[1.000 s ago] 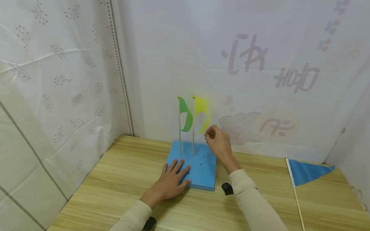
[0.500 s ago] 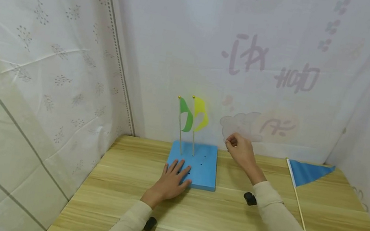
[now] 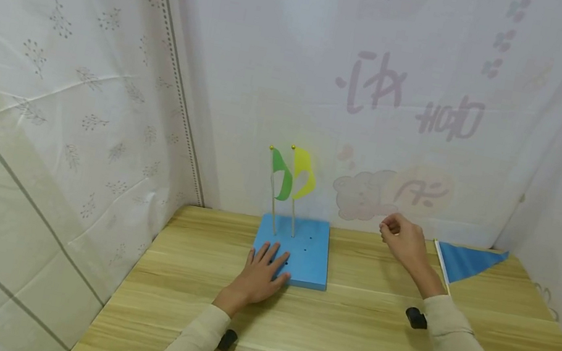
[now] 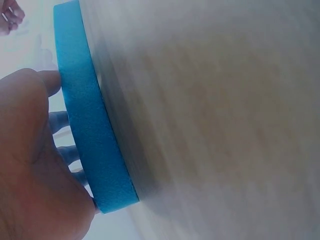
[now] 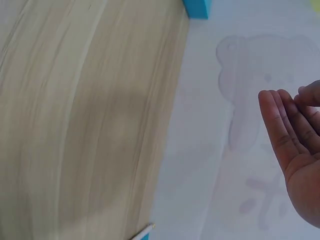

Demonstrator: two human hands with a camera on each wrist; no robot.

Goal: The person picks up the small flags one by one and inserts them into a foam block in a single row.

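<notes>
My left hand (image 3: pixel 255 281) lies spread with straight fingers on the near left part of a blue board (image 3: pixel 313 263) that has small holes in it. The left wrist view shows the thick front side of that board (image 4: pixel 92 115), fingers reaching over its top. Two small flags, one green (image 3: pixel 287 184) and one yellow (image 3: pixel 305 164), stand on sticks in the board's far left part. In the air right of the board is my right hand (image 3: pixel 407 243), holding nothing, its fingers loosely bent and thumb close to them. Nearest to it is a blue triangular flag (image 3: pixel 467 263), lying on the table.
The wooden table (image 3: pixel 320 339) runs back to a printed white curtain (image 3: pixel 276 74), with more curtain on both sides. The blue flag's stick passes behind my right forearm in the head view. Black wrist cameras (image 3: pixel 416 318) sit under both wrists.
My right hand has moved from beside the yellow flag rightward, away from the board, toward the blue flag. My left hand stays on the board. The yellow flag's cloth has settled slightly.
</notes>
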